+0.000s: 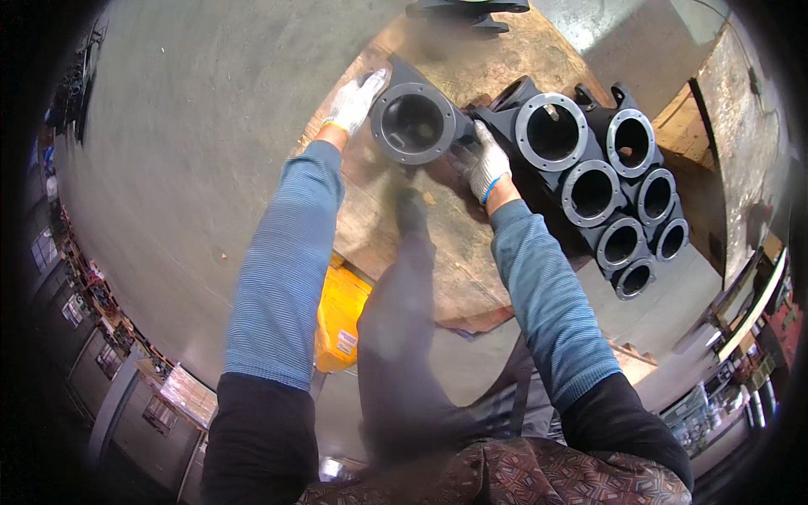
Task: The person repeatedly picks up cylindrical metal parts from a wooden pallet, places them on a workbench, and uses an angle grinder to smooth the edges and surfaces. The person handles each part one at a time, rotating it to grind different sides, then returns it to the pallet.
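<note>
A black metal housing [443, 128] with a wide round flanged opening, holes around its rim, is between my two gloved hands over the wooden board. My left hand [356, 101], in a white knit glove, grips its upper left side. At its right end my right hand [488, 162], gloved the same way, is closed on it; some of those fingers are hidden. Just right of my right hand, several similar black housings [523, 139] stand packed in two rows, flanged openings facing up. The opening of the held housing also faces up toward me.
The worn wooden board [471, 269] lies below, with my leg [396, 311] reaching onto it. A yellow plastic case [341, 316] is near its left edge. Another dark metal part [471, 10] sits at the far end. Wooden panels [683, 126] stand at the right.
</note>
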`<control>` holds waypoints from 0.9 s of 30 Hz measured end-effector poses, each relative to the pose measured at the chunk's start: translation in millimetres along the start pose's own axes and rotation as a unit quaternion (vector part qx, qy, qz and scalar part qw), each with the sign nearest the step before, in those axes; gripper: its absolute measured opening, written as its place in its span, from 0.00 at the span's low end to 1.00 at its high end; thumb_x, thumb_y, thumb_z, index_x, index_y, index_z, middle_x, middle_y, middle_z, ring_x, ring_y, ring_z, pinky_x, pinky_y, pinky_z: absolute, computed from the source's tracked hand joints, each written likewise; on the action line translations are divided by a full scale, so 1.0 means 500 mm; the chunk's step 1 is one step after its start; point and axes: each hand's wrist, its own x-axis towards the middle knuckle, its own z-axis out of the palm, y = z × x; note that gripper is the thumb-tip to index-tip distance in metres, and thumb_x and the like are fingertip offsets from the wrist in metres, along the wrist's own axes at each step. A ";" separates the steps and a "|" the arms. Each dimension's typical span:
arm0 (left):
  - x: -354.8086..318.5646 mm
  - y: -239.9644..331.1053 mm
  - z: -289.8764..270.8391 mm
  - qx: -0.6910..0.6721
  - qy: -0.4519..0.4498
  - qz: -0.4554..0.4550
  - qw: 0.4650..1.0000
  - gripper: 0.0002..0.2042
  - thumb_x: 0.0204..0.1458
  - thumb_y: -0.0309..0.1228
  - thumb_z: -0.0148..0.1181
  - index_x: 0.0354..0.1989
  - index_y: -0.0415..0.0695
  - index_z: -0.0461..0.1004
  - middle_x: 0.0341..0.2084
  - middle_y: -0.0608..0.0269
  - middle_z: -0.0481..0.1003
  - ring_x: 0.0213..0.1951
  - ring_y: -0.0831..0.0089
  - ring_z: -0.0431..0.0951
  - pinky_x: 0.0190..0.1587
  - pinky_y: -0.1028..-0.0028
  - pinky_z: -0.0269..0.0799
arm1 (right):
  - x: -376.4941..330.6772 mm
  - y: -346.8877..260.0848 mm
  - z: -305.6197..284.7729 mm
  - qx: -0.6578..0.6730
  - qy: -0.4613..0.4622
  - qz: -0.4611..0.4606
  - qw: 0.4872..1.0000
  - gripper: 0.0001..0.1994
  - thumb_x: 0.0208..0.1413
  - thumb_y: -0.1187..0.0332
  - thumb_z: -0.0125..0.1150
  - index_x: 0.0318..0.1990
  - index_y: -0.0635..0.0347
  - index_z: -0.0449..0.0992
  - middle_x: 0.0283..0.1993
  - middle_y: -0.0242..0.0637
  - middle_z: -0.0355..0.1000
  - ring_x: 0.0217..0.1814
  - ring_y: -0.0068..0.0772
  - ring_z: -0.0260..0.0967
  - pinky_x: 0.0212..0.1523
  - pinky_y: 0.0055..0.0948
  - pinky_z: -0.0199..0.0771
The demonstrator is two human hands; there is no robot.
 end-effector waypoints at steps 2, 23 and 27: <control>0.040 -0.010 0.006 -0.018 -0.051 -0.068 0.996 0.28 0.67 0.50 0.51 0.65 0.39 0.72 0.60 0.53 0.76 0.61 0.62 0.75 0.64 0.70 0.66 | 0.023 0.007 0.008 0.086 -0.008 0.021 0.996 0.35 0.64 0.48 0.61 0.70 0.61 0.61 0.70 0.53 0.61 0.69 0.55 0.62 0.66 0.56 0.67; 0.082 -0.109 0.087 0.221 -0.104 0.021 0.969 0.28 0.71 0.41 0.35 0.77 0.44 0.51 0.66 0.43 0.67 0.56 0.48 0.75 0.61 0.60 0.68 | 0.144 0.159 0.006 -0.483 0.315 0.010 0.817 0.26 0.47 0.56 0.67 0.50 0.67 0.79 0.52 0.58 0.78 0.57 0.59 0.76 0.51 0.42 0.76; -0.039 -0.125 0.132 0.206 -0.043 -0.028 0.977 0.24 0.71 0.36 0.38 0.73 0.42 0.55 0.64 0.43 0.69 0.51 0.49 0.79 0.56 0.59 0.73 | 0.126 0.191 -0.101 -0.451 0.279 -0.068 0.845 0.22 0.52 0.59 0.61 0.51 0.66 0.80 0.52 0.58 0.78 0.57 0.59 0.75 0.53 0.42 0.76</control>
